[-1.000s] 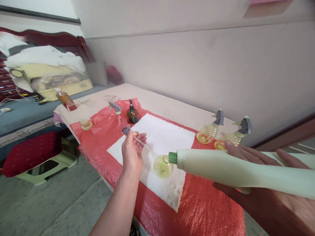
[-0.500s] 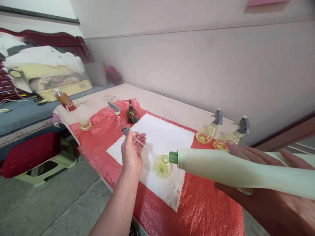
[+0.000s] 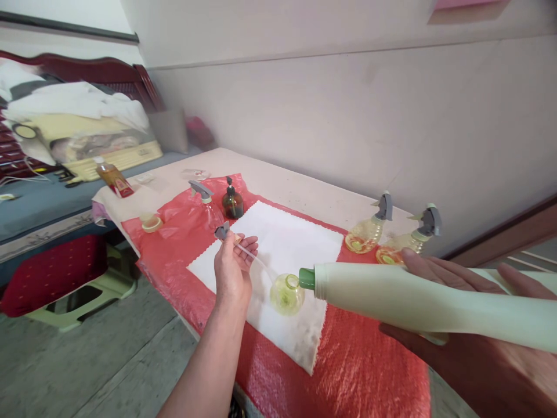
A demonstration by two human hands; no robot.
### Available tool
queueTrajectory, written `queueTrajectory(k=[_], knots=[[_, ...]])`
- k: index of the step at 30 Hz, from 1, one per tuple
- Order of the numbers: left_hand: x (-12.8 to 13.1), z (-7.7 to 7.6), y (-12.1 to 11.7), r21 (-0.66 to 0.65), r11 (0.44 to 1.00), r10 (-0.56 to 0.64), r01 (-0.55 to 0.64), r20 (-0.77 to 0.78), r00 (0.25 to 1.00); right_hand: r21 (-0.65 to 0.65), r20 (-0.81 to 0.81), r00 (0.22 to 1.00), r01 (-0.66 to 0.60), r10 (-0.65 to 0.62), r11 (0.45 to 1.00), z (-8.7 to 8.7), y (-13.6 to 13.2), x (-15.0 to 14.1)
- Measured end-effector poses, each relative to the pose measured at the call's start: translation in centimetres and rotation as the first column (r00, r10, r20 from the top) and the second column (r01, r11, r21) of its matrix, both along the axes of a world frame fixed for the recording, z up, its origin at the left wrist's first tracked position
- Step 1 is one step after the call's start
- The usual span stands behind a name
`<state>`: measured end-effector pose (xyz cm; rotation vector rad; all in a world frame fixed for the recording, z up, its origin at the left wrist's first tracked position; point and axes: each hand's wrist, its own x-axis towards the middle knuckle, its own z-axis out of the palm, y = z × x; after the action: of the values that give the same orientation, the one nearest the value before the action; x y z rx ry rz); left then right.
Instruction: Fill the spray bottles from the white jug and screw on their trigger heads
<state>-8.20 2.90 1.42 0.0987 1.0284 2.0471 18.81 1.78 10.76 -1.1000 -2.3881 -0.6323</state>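
Note:
My left hand (image 3: 234,264) pinches a grey trigger spray head (image 3: 221,231), its thin dip tube (image 3: 255,258) slanting down toward a round bottle. That open-mouthed yellowish clear bottle (image 3: 287,295) stands on a white cloth (image 3: 289,238) with some green-yellow at its bottom. My right hand (image 3: 465,342) is wrapped round a large pale green bottle (image 3: 391,296), tipped on its side. Its dark green spout (image 3: 307,278) points left, just beside the round bottle's mouth. Whether liquid runs out, I cannot tell.
Two filled spray bottles (image 3: 364,233) stand at the right. At the back left are a clear spray bottle (image 3: 213,213), a brown pump bottle (image 3: 232,202) and a pale cap-like piece (image 3: 151,222) on red plastic (image 3: 174,238). A red-topped stool (image 3: 56,273) stands left of the table.
Both hands and what they hold stay nearly still. The whole view has shifted very slightly.

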Motion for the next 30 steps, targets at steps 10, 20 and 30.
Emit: queueTrajectory(k=[10, 20, 30], knots=[[0.11, 0.17, 0.04, -0.001, 1.000, 0.009, -0.009, 0.003, 1.000, 0.107, 0.083, 0.994, -0.086, 0.078, 0.991, -0.19, -0.07, 0.40], [0.26, 0.28, -0.02, -0.012, 1.000, 0.006, -0.006, -0.003, 1.000, 0.141, 0.100, 0.992, -0.085, 0.071, 0.986, 0.04, 0.34, 0.30], [0.49, 0.44, -0.04, -0.012, 1.000, 0.005, -0.006, -0.006, 1.000, 0.087, 0.086, 0.994, -0.074, 0.067, 0.993, -0.22, -0.10, 0.59]])
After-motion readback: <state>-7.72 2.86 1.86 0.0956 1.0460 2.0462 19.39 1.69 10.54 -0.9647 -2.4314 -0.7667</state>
